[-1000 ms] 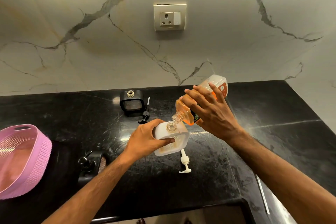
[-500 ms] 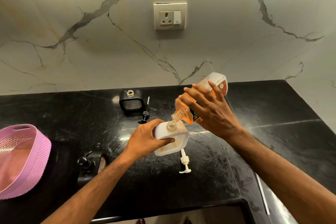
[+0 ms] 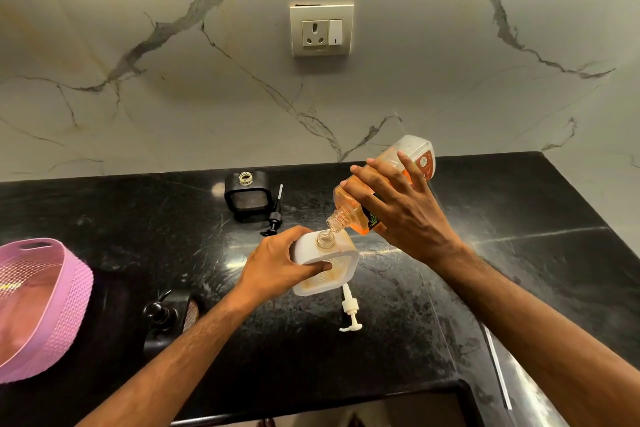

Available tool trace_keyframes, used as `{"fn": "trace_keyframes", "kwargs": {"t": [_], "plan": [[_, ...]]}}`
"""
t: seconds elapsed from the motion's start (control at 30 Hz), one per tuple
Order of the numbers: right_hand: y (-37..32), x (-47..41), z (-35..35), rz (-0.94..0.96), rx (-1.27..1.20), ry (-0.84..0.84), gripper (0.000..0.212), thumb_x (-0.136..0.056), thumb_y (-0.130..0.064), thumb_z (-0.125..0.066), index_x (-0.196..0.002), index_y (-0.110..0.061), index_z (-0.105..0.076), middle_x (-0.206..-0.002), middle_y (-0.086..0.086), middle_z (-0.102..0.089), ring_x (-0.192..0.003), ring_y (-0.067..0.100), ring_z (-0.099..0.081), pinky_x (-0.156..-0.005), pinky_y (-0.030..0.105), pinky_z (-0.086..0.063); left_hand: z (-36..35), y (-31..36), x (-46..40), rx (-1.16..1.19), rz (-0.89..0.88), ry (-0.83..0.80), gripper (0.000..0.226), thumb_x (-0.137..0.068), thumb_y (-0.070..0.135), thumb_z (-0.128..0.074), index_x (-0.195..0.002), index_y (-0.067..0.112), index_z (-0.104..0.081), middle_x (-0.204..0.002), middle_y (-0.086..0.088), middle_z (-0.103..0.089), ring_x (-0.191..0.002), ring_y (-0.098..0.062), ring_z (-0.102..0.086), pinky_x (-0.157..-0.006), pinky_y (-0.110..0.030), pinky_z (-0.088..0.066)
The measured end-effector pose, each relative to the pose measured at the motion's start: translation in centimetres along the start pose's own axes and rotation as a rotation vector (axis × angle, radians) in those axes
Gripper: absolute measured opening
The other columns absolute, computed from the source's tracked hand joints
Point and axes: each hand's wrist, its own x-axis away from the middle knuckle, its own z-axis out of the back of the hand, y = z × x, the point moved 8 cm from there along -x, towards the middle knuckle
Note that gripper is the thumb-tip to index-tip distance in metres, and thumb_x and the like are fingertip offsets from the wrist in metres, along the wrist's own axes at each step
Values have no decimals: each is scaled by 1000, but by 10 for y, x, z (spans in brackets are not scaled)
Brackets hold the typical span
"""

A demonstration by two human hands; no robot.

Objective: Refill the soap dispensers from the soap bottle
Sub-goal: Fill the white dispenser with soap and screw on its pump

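My right hand grips the orange soap bottle, tilted mouth-down to the left. Its open neck sits just above the round opening of the white square dispenser, which stands on the black counter. My left hand holds that dispenser by its left side, thumb on the front face. A thin layer of orange soap shows at its bottom. The white pump lies on the counter in front of it. Further back, a black dispenser stands open, its black pump lying beside it.
A third black dispenser with its pump on stands at the near left, partly behind my left forearm. A pink woven basket sits at the left edge. A wall socket is on the marble backsplash. The counter's front edge runs along the bottom.
The soap bottle has tipped slightly steeper and its base has risen a little. Both hands and the white dispenser stay in place.
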Motion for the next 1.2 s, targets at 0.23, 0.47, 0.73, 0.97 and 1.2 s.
{"fn": "trace_keyframes", "kwargs": {"t": [0.23,0.47,0.73,0.97,1.2], "plan": [[1,-1,1,1,15,-5,95,-71,-35,-90,-148,-26,-35,-154,12,-47,-140,41,-44,-115,69,-25,-1,1,-1,14,-9,-13,55,-70,59,-81,-117,43,-56,-106,28,-63,-102,6,-62,-82,-25,-59],[3,-1,2,4,29,-9,96,-71,-36,-89,-149,-26,-35,-154,12,-46,-141,40,-44,-115,69,-26,0,1,1,33,-21,-4,65,-62,76,-70,-116,42,-58,-107,24,-66,-102,5,-63,-82,-29,-61],[3,-1,2,10,37,-16,96,-72,-36,-89,-149,-26,-34,-154,12,-47,-141,41,-44,-115,70,-25,-1,0,1,31,-23,-14,71,-61,79,-66,-119,40,-57,-110,23,-65,-103,5,-63,-83,-28,-61],[3,-2,4,10,42,-4,96,-71,-34,-90,-149,-26,-34,-153,13,-47,-140,42,-45,-116,70,-24,0,0,2,36,-25,-6,70,-61,78,-68,-119,39,-59,-110,21,-68,-103,3,-64,-82,-31,-61],[3,-1,5,12,49,-4,95,-72,-34,-89,-149,-26,-34,-153,13,-47,-140,42,-44,-116,69,-24,-1,-3,3,40,-28,-9,69,-63,75,-71,-120,38,-59,-112,20,-68,-104,2,-64,-82,-32,-61]]}}
